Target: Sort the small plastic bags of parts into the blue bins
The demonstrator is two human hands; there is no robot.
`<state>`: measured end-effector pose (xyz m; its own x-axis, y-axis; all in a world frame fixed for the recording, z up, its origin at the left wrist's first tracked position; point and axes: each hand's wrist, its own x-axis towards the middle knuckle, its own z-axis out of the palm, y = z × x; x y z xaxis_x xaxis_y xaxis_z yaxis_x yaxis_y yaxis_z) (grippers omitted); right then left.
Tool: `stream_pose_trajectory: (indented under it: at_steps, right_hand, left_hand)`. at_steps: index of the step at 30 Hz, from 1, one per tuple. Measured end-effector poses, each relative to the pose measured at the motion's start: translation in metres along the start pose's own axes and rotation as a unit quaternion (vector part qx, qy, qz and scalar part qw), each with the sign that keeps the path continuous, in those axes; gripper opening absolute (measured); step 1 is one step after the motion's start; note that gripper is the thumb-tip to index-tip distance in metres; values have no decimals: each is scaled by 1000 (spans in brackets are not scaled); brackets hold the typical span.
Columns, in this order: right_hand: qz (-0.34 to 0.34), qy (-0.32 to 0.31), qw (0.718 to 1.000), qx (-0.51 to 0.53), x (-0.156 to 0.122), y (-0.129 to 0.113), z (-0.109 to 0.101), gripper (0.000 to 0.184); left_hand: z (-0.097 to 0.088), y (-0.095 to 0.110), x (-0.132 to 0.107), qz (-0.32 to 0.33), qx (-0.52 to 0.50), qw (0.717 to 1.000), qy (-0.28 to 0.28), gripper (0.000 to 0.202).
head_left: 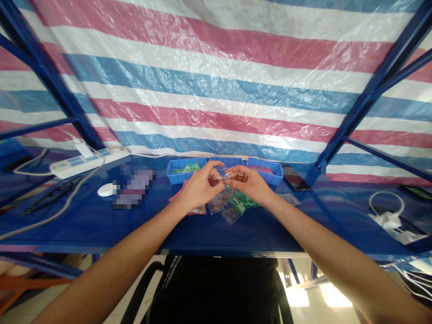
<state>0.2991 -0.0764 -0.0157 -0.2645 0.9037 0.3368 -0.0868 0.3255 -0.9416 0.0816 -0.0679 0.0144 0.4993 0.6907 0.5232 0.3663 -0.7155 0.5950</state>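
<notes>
My left hand [203, 183] and my right hand [249, 182] meet above the middle of the blue table, fingertips pinched together on a small clear plastic bag [227, 176]. What the bag contains is too small to make out. Just below my hands lies a pile of green pieces [241, 203] among small clear bags [231, 215]. Red or pink packets [199, 209] stick out beneath my left hand. Behind my hands stand three blue bins: the left bin [186, 177] holds green pieces, the right bin [274, 176] holds pink ones, and the middle bin [227, 161] is partly hidden.
A dark phone [296, 177] lies right of the bins. At the left are a white power strip [89, 162] with cables, a white oval object [107, 190] and a blurred-out purple item [137, 188]. A white cable and plug [388, 220] lie at the right.
</notes>
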Motion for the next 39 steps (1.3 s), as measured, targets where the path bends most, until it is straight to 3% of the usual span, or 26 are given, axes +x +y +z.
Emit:
stream_pose_trajectory:
  at_steps: [4, 7, 12, 17, 20, 25, 27, 31, 36, 39]
  right_hand:
    - [-25, 75, 997, -23, 3, 2, -3, 39]
    - [-57, 114, 991, -49, 4, 4, -7, 35]
    - [-50, 50, 994, -82, -2, -4, -5, 34]
    - [-35, 21, 999, -26, -4, -15, -1, 35]
    - [-40, 36, 998, -22, -2, -14, -1, 35]
    - [-58, 118, 988, -81, 0, -4, -3, 50]
    - [-49, 92, 990, -92, -1, -2, -3, 52]
    - [-33, 45, 995, -83, -3, -4, -1, 35]
    - [-25, 99, 993, -53, 2, -3, -4, 40]
    - [-19, 130, 991, -36, 3, -3, -6, 45]
  left_hand:
    - [-1, -2, 2, 42, 34, 998, 43, 40]
    - [-3, -1, 2, 45, 51, 997, 27, 28]
    - [-2, 2, 0, 10, 19, 1000, -16, 49]
    - [-2, -4, 2, -26, -29, 999, -9, 44]
    - [-2, -10, 3, -39, -40, 998, 3, 40]
    - [0, -13, 3, -33, -105, 994, 17, 57]
    - [2, -11, 2, -32, -136, 990, 8, 63]
    - [2, -9, 1, -35, -136, 990, 0, 66]
    - [-3, -7, 4, 18, -22, 997, 68, 47]
    - [-4, -2, 4, 39, 15, 999, 29, 31]
